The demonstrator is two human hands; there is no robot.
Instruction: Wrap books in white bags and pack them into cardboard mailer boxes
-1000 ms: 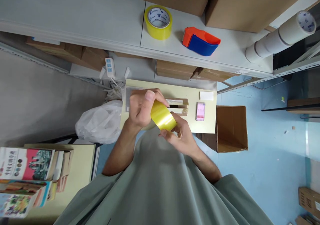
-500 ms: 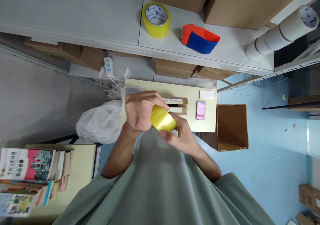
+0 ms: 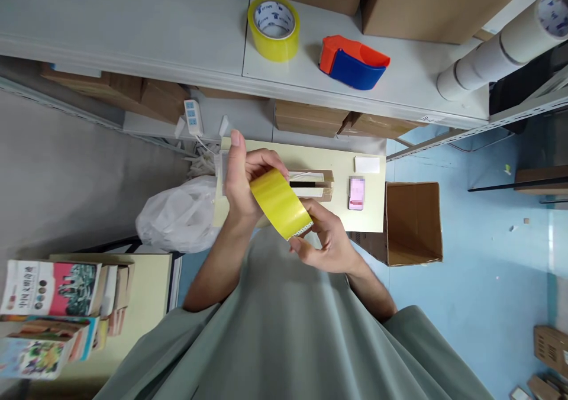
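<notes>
A roll of yellow packing tape (image 3: 280,203) is held slantwise between my two hands, over the small table. My left hand (image 3: 244,181) grips the roll's upper left end, its fingers bent along the far side and its thumb sticking up off the tape. At the lower right end, the thumb and fingers of my right hand (image 3: 326,240) pinch the roll beside a pale patterned edge. Beyond the roll, a partly hidden flat cardboard piece (image 3: 327,194) with white and black strips lies on the pale yellow table (image 3: 370,219).
On the shelf (image 3: 155,39) stand another yellow tape roll (image 3: 275,48), an orange and blue tape dispenser (image 3: 355,63) and stacked white rolls (image 3: 483,68). A phone (image 3: 356,193) lies on the table. An open carton (image 3: 412,222) is to the right, a white plastic bag (image 3: 180,216) to the left.
My left hand has turned, its thumb lifting off the roll to point upward. More of the tape's yellow face shows, with a patterned edge by my right hand.
</notes>
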